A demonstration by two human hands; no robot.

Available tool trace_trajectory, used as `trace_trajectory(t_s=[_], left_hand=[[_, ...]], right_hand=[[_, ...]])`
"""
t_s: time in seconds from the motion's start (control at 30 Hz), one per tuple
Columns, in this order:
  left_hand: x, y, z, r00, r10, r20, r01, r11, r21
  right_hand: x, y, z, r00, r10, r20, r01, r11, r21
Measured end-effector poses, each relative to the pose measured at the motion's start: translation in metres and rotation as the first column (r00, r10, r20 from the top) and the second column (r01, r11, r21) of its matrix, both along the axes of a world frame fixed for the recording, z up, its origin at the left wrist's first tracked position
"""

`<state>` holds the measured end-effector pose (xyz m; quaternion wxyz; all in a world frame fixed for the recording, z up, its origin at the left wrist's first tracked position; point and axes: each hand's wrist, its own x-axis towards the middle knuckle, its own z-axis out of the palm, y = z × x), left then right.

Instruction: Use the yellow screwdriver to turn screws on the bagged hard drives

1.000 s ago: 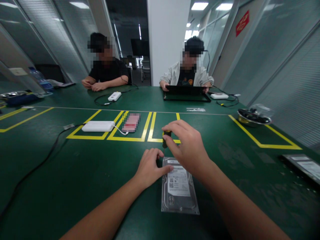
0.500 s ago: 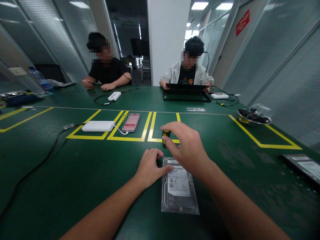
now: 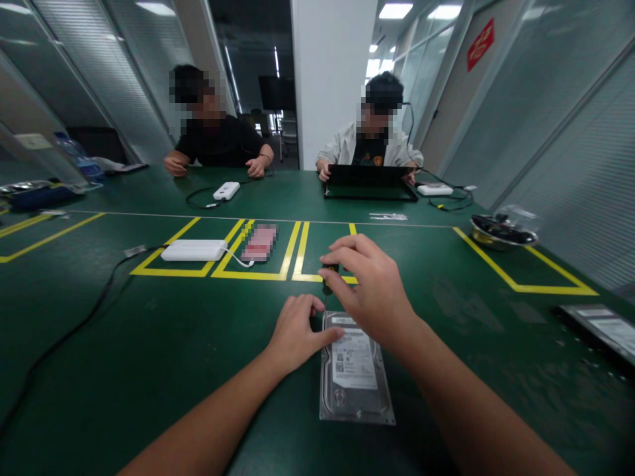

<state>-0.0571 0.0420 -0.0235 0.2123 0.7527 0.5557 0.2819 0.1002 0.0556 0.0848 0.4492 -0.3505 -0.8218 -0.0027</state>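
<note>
A silver hard drive (image 3: pixel 354 373) with a white label lies flat on the green table (image 3: pixel 163 344) in front of me. My left hand (image 3: pixel 297 330) rests on the drive's far left corner, thumb on its top. My right hand (image 3: pixel 372 287) is closed around the black and yellow handle of a small screwdriver (image 3: pixel 328 277), which stands upright with its tip at the drive's far left corner.
Yellow tape boxes mark the table; a white power bank (image 3: pixel 194 250) with a cable and a phone (image 3: pixel 260 243) lie in them. Two people sit opposite, one at a black laptop (image 3: pixel 370 183). A metal bowl (image 3: pixel 501 233) and another drive (image 3: pixel 600 327) lie to the right.
My right hand's fingers have shifted slightly around the screwdriver handle, as in turning it. The person at the far left moved a hand to the right. The drive has not moved.
</note>
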Motion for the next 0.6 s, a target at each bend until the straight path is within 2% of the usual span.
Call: trace_trajectory(t_s=[0.6], left_hand=[[0.0005,0.0,0.0011,1.0,0.003,0.004,-0.003,1.0,-0.008]], right_hand=[[0.0018,0.0,0.0013,0.998,0.006,0.059,-0.006,1.0,-0.005]])
